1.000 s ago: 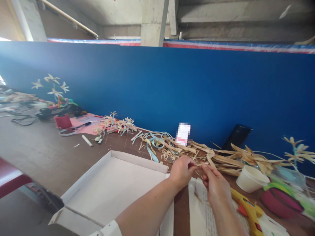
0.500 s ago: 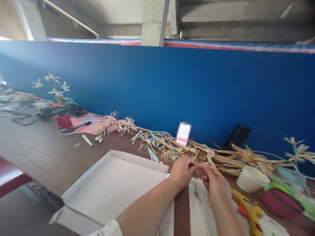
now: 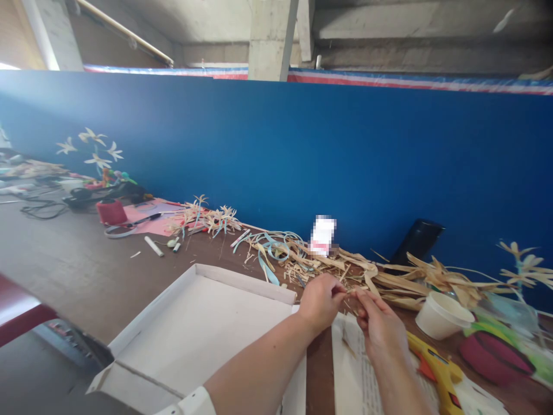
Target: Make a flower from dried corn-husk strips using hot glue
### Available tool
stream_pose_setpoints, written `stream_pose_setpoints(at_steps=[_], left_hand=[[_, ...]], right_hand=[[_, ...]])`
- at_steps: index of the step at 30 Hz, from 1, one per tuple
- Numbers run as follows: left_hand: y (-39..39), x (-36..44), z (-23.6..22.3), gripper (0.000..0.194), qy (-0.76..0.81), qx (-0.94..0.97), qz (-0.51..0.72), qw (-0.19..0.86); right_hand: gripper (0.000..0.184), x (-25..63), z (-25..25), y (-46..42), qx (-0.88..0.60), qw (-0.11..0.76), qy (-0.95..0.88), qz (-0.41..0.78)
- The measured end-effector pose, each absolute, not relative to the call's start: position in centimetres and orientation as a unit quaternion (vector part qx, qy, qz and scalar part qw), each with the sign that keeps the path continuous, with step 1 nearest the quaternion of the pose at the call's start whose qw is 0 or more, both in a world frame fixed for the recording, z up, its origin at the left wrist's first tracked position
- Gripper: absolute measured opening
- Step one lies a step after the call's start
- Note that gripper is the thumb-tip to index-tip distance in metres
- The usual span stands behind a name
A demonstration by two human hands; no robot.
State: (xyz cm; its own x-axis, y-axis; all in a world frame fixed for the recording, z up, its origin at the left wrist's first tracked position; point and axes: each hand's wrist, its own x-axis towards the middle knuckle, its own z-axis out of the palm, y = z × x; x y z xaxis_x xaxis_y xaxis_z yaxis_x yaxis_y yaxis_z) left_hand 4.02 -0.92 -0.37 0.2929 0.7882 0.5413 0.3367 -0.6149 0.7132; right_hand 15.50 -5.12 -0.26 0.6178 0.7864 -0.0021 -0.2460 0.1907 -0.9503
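My left hand [image 3: 322, 300] and my right hand [image 3: 377, 320] meet fingertip to fingertip above the table. Both pinch a small, pale strip of dried husk [image 3: 351, 291], mostly hidden by the fingers. Just behind the hands lies a heap of tan dried husk strips [image 3: 337, 266] with light blue ribbon [image 3: 276, 248] among it. Below the hands, a printed paper sheet [image 3: 345, 369] bears a thin brown scrap. To the right of my right wrist lies a yellow glue gun [image 3: 440, 369].
A shallow white box [image 3: 207, 323] stands open under my left forearm. A white paper cup [image 3: 443, 316] and a dark red round object [image 3: 496, 354] are at right. Husk flowers [image 3: 207, 219], a marker [image 3: 154, 246] and a black phone [image 3: 417, 242] lie along the blue partition [image 3: 259, 150].
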Motion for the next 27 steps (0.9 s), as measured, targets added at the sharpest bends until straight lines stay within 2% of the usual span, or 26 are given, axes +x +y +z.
stream_pose_setpoints(at_steps=[27], left_hand=[[-0.92, 4.06, -0.29, 0.006, 0.376, 0.771, 0.450, 0.247]], right_hand=[[0.042, 15.57, -0.36, -5.05, -0.529, 0.729, -0.253, 0.353]])
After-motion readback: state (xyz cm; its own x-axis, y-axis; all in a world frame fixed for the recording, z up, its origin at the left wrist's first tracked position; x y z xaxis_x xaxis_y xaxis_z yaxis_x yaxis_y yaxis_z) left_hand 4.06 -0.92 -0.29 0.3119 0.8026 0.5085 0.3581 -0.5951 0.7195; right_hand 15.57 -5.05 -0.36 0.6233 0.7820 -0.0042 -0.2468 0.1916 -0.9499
